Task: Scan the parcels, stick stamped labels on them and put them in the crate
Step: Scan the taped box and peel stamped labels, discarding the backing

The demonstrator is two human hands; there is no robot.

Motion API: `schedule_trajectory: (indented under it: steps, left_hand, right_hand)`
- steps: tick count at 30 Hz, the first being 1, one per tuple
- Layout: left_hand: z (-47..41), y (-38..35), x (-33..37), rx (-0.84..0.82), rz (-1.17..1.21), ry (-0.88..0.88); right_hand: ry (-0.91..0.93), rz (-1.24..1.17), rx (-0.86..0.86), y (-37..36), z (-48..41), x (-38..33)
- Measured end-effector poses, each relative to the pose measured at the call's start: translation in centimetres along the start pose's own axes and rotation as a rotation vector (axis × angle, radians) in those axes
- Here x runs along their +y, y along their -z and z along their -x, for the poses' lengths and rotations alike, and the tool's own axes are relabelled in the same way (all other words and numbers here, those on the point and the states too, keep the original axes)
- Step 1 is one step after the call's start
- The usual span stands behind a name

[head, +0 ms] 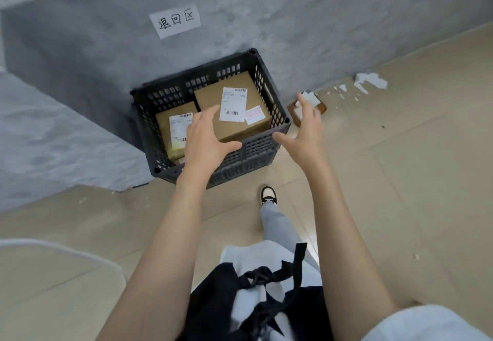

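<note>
While both arms reach out toward the black crate [256, 151], the left hand [205, 138] and the right hand [304, 132] are spread wide with loose fingers, and they hold nothing. Two brown boxes lie inside the crate: a big parcel [208, 98] at the back and a small parcel [162, 124] on the left. The big parcel has a white label [233, 103] and a little stamped label [254, 114] (red marks, just beside the white one). The crate sits on the floor against a gray wall [320, 20] with a paper sign [174, 20].
</note>
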State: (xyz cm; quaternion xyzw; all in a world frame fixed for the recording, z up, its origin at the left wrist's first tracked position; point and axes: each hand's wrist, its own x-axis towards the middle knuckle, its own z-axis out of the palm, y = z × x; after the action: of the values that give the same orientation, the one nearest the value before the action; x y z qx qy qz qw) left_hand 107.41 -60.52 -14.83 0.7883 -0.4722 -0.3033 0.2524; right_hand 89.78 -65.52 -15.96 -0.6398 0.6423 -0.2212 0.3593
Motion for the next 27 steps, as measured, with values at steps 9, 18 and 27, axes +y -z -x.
schedule_trajectory:
  steps: [9,18,27]
  left_hand:
    - [11.9,-0.5,-0.5,-0.232,-0.115,-0.289]
    - [25.6,-8.2,5.4,-0.52,-0.178,-0.679]
    - [47.4,-20.0,9.5,-0.821,-0.151,-0.937]
  right_hand:
    - [-0.199,-0.023,0.237,2.5,18.4,3.5]
    - [-0.478,-0.102,0.587,9.2,35.9,10.3]
    - [-0.738,-0.152,0.902,15.9,60.0,20.3]
